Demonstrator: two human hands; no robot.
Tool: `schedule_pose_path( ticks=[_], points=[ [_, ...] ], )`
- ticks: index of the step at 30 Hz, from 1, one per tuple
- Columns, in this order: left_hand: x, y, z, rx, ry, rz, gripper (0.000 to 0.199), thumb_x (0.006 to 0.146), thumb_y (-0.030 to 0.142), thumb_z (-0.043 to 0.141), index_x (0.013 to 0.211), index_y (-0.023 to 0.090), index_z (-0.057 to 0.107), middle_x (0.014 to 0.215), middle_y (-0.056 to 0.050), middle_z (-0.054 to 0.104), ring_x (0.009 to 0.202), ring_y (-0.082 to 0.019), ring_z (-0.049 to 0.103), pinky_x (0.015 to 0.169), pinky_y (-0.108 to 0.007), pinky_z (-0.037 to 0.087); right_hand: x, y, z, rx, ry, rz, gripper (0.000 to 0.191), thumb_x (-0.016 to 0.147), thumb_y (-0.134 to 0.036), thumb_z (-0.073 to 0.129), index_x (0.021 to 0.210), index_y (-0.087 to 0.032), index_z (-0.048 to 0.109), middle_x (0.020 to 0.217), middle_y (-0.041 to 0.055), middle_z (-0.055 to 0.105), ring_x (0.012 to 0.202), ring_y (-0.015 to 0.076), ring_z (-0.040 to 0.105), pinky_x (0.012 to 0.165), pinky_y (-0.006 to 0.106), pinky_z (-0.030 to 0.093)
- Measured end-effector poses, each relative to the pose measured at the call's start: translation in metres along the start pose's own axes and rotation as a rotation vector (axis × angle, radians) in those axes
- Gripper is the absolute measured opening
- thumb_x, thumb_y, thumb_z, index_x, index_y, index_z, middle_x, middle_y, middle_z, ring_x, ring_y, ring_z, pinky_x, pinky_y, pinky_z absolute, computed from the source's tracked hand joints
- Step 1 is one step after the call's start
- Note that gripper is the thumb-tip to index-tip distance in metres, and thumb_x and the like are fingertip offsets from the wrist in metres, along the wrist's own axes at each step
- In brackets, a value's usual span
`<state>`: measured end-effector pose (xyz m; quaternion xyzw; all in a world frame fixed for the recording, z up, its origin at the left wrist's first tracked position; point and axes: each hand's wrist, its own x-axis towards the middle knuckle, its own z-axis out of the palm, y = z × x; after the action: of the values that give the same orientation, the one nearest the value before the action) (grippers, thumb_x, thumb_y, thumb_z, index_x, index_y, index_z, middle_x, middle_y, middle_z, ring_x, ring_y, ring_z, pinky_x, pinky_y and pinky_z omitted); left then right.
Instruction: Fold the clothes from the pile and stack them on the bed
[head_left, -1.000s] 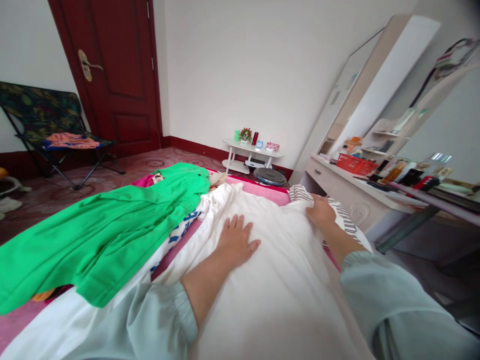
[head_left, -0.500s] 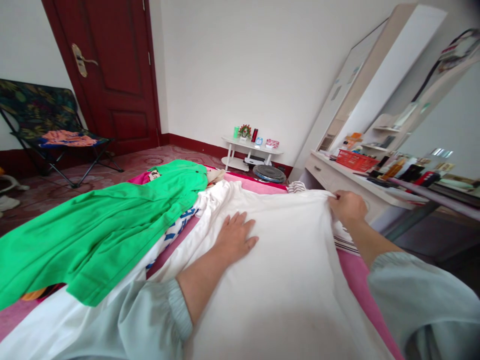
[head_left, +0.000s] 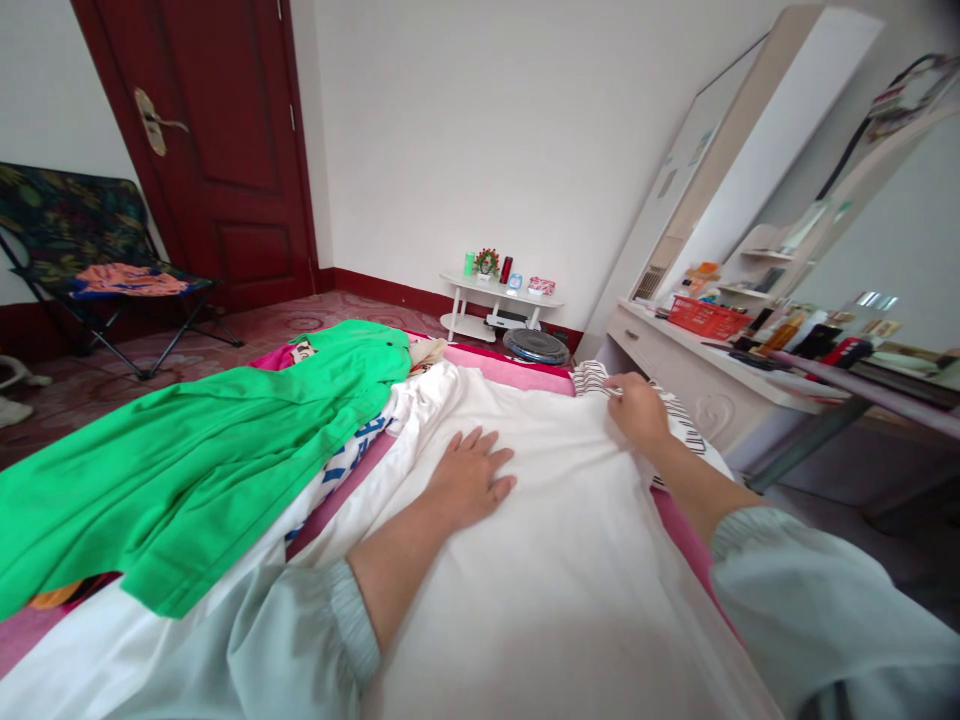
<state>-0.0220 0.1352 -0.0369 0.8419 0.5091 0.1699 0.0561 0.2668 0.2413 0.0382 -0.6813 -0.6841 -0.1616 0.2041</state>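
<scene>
A white garment (head_left: 540, 560) lies spread over the bed in front of me. My left hand (head_left: 471, 478) rests flat on its upper left part, fingers spread. At its far right corner, my right hand (head_left: 637, 412) is closed in a pinch on the white fabric, whose edge puckers toward the fingers. Beneath and beside my right hand shows a black-and-white striped cloth (head_left: 679, 425). To the left lies a bright green garment (head_left: 247, 420), partly over a white cloth with blue print (head_left: 352, 455).
A pink bedcover (head_left: 517, 372) shows at the bed's edges. On the right stands a dressing table (head_left: 667, 350) with a red basket (head_left: 705, 316) and several bottles. A low white table (head_left: 499, 288) is by the far wall, a folding chair (head_left: 127, 285) near the red door (head_left: 217, 150).
My right hand has moved left and inward with the garment's corner, and the raised fabric has sunk, uncovering more of the striped cloth. The left hand has stayed flat in place.
</scene>
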Motion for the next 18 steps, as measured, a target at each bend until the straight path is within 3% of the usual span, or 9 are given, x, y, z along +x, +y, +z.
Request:
schedule_pose_path(
  ticks=[3, 6, 10, 13, 18],
  points=[
    [-0.001, 0.000, -0.001, -0.004, 0.016, 0.008, 0.047, 0.091, 0.050, 0.036, 0.133, 0.031, 0.048, 0.147, -0.004, 0.037, 0.137, -0.028, 0.027, 0.111, -0.049, 0.020, 0.004, -0.024, 0.022, 0.107, -0.109, -0.121, 0.043, 0.073, -0.005, 0.045, 0.111, -0.015, 0.063, 0.117, 0.0086, 0.061, 0.108, 0.0208, 0.055, 0.097, 0.030, 0.039],
    [-0.001, -0.001, -0.001, -0.012, 0.029, 0.007, 0.046, 0.091, 0.051, 0.037, 0.131, 0.032, 0.049, 0.147, -0.003, 0.038, 0.137, -0.027, 0.027, 0.111, -0.049, 0.020, 0.005, -0.041, 0.047, 0.132, -0.155, -0.122, 0.055, 0.072, -0.005, 0.048, 0.126, -0.010, 0.054, 0.125, 0.0122, 0.058, 0.113, 0.0219, 0.053, 0.098, 0.031, 0.039],
    [0.000, -0.001, 0.000, -0.023, 0.025, -0.010, 0.048, 0.091, 0.052, 0.036, 0.132, 0.031, 0.048, 0.147, -0.003, 0.037, 0.137, -0.026, 0.027, 0.111, -0.048, 0.021, 0.008, -0.050, 0.069, 0.145, -0.227, 0.060, 0.064, 0.071, -0.014, 0.057, 0.133, -0.007, 0.045, 0.121, 0.0168, 0.059, 0.107, 0.0255, 0.058, 0.090, 0.033, 0.045],
    [0.001, -0.001, 0.002, -0.023, 0.012, -0.017, 0.049, 0.091, 0.052, 0.035, 0.134, 0.031, 0.046, 0.148, -0.004, 0.036, 0.138, -0.026, 0.026, 0.112, -0.048, 0.019, 0.009, -0.049, 0.077, 0.138, -0.257, 0.216, 0.056, 0.068, -0.023, 0.062, 0.121, -0.006, 0.055, 0.109, 0.0181, 0.064, 0.100, 0.0290, 0.061, 0.084, 0.035, 0.048],
    [0.011, -0.005, 0.000, 0.010, -0.053, -0.050, 0.060, 0.090, 0.059, 0.032, 0.140, 0.026, 0.039, 0.152, -0.010, 0.026, 0.140, -0.029, 0.018, 0.112, -0.049, 0.016, 0.005, -0.042, 0.081, 0.175, -0.174, 0.206, 0.028, 0.072, -0.028, 0.056, 0.089, -0.009, 0.068, 0.088, 0.0181, 0.066, 0.090, 0.0328, 0.062, 0.077, 0.041, 0.048]
  ],
)
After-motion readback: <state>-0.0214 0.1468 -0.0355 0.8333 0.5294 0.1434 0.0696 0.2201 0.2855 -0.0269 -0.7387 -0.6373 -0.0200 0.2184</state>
